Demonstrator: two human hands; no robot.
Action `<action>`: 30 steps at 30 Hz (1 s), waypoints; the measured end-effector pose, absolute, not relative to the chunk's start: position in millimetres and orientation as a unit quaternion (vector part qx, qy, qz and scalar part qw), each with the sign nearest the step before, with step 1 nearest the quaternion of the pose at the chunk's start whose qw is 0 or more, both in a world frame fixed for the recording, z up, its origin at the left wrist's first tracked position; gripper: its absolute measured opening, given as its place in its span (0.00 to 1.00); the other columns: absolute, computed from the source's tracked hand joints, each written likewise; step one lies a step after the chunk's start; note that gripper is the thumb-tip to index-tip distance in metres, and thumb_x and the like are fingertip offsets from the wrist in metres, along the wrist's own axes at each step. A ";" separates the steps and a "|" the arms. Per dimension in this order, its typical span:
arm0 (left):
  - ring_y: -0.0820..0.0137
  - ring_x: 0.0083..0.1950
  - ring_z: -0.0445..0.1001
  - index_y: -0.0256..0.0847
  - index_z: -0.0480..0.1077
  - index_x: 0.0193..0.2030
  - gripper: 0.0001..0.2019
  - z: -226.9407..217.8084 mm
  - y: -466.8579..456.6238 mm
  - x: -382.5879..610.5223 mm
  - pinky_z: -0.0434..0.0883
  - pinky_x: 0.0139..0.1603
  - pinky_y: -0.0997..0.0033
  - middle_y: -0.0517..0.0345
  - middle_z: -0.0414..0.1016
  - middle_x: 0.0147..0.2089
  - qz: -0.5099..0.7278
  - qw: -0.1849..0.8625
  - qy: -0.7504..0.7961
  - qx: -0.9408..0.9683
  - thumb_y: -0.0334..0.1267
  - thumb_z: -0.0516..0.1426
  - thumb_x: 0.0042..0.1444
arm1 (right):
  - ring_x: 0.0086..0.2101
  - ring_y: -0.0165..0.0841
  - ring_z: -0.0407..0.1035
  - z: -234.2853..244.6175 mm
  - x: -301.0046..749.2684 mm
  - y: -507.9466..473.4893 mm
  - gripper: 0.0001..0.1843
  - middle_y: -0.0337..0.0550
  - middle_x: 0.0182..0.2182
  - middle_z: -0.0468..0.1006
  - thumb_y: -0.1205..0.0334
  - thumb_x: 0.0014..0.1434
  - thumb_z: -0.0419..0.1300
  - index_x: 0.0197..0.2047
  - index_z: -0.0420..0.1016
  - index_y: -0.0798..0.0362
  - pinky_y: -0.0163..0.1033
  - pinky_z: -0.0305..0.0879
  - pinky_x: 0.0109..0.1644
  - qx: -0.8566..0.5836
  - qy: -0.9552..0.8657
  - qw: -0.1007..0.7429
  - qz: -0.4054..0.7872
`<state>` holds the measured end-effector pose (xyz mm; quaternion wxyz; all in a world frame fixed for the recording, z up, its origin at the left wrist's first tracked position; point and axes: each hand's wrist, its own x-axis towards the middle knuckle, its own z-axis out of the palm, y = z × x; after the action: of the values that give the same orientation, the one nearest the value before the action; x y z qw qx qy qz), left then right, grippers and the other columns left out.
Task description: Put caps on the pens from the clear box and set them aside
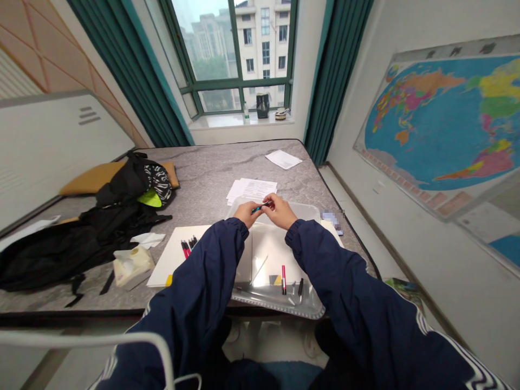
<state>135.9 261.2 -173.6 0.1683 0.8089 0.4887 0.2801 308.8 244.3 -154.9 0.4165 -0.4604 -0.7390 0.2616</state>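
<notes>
Out over the far part of a clear plastic tray (311, 310), my left hand (245, 213) and my right hand (281, 212) meet at a slim pen (258, 207) with blue and dark parts. Both hands are closed, fingertips pinching it from either side. Below them in the tray lie a red-and-black pen (283, 276), a small black pen part (300, 287) and a few small clear pieces too tiny to name. Left of my left sleeve, several black and red pens (186, 249) rest on a white board or folder (166, 260).
Printed papers (258, 188) lie just beyond the tray, with another sheet (283, 159) farther back. A tissue pack (133, 265), a black bag (93, 233) and a patterned cap (158, 184) occupy the left. The marbled table's (211, 160) right edge runs near the map wall.
</notes>
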 end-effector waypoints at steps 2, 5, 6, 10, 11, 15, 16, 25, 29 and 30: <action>0.67 0.36 0.72 0.41 0.78 0.42 0.13 -174.5 262.5 135.3 0.66 0.41 0.70 0.53 0.76 0.35 0.291 0.178 0.489 0.803 0.43 0.57 0.56 | 0.25 0.28 0.70 -157.0 308.7 245.0 0.08 0.37 0.27 0.76 0.59 0.58 0.57 0.40 0.69 0.52 0.33 0.64 0.34 -0.455 -0.739 0.415 0.275; 0.66 0.37 0.72 0.42 0.78 0.40 0.11 -178.1 264.0 135.5 0.66 0.42 0.70 0.54 0.76 0.35 0.298 0.174 0.479 0.807 0.43 0.58 0.54 | 0.21 0.28 0.68 -157.7 310.8 245.6 0.11 0.36 0.19 0.73 0.53 0.60 0.55 0.32 0.69 0.52 0.33 0.63 0.31 -0.495 -0.726 0.385 0.281; 0.66 0.38 0.72 0.41 0.78 0.40 0.11 -179.0 263.9 135.8 0.66 0.42 0.70 0.54 0.76 0.36 0.297 0.170 0.475 0.811 0.43 0.59 0.54 | 0.21 0.29 0.68 -157.2 311.4 245.5 0.14 0.36 0.17 0.71 0.51 0.60 0.55 0.29 0.68 0.52 0.34 0.63 0.31 -0.510 -0.723 0.376 0.275; 0.67 0.35 0.71 0.38 0.78 0.38 0.14 -177.0 260.2 136.8 0.65 0.39 0.70 0.53 0.76 0.33 0.294 0.153 0.477 0.815 0.45 0.56 0.56 | 0.24 0.29 0.68 -154.7 310.8 244.1 0.13 0.36 0.22 0.74 0.50 0.57 0.57 0.35 0.69 0.52 0.34 0.63 0.33 -0.496 -0.726 0.395 0.267; 0.68 0.35 0.71 0.37 0.77 0.37 0.14 -175.4 258.7 137.1 0.65 0.38 0.70 0.53 0.75 0.33 0.294 0.149 0.477 0.815 0.44 0.55 0.57 | 0.25 0.28 0.68 -154.4 310.2 243.8 0.12 0.36 0.24 0.75 0.51 0.57 0.58 0.38 0.69 0.51 0.34 0.64 0.33 -0.477 -0.733 0.403 0.272; 0.68 0.35 0.71 0.38 0.78 0.38 0.12 -171.5 254.2 138.6 0.65 0.39 0.70 0.53 0.75 0.33 0.294 0.149 0.465 0.822 0.43 0.56 0.57 | 0.25 0.28 0.68 -154.3 310.4 244.6 0.12 0.36 0.22 0.74 0.51 0.58 0.57 0.32 0.69 0.52 0.34 0.63 0.34 -0.473 -0.740 0.399 0.264; 0.68 0.36 0.71 0.39 0.78 0.38 0.12 -171.9 253.5 139.0 0.66 0.40 0.70 0.53 0.76 0.34 0.292 0.151 0.462 0.823 0.42 0.56 0.56 | 0.24 0.29 0.68 -154.3 311.0 244.9 0.15 0.36 0.20 0.73 0.50 0.58 0.56 0.29 0.68 0.52 0.34 0.62 0.33 -0.490 -0.736 0.390 0.257; 0.66 0.39 0.73 0.39 0.78 0.42 0.14 -176.0 253.4 137.3 0.66 0.42 0.70 0.51 0.77 0.37 0.264 0.123 0.501 0.815 0.43 0.54 0.58 | 0.24 0.27 0.67 -153.9 309.4 243.5 0.12 0.34 0.24 0.74 0.54 0.53 0.60 0.38 0.68 0.52 0.33 0.65 0.31 -0.449 -0.737 0.392 0.318; 0.66 0.39 0.73 0.42 0.78 0.45 0.14 -177.7 256.2 135.8 0.66 0.42 0.70 0.52 0.77 0.38 0.273 0.113 0.511 0.808 0.44 0.55 0.57 | 0.22 0.27 0.67 -158.5 309.5 249.7 0.10 0.37 0.24 0.74 0.56 0.55 0.58 0.37 0.70 0.53 0.33 0.65 0.28 -0.464 -0.714 0.390 0.350; 0.65 0.39 0.73 0.42 0.78 0.44 0.14 -178.4 256.9 135.6 0.66 0.42 0.70 0.52 0.77 0.38 0.278 0.114 0.508 0.807 0.44 0.56 0.56 | 0.22 0.27 0.67 -159.5 310.0 250.9 0.10 0.37 0.24 0.74 0.55 0.55 0.59 0.36 0.70 0.53 0.33 0.65 0.28 -0.472 -0.712 0.389 0.344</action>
<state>135.6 256.9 -178.4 0.1136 0.8069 0.5084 0.2784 310.0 250.9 -159.5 0.3893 -0.4723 -0.7122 0.3436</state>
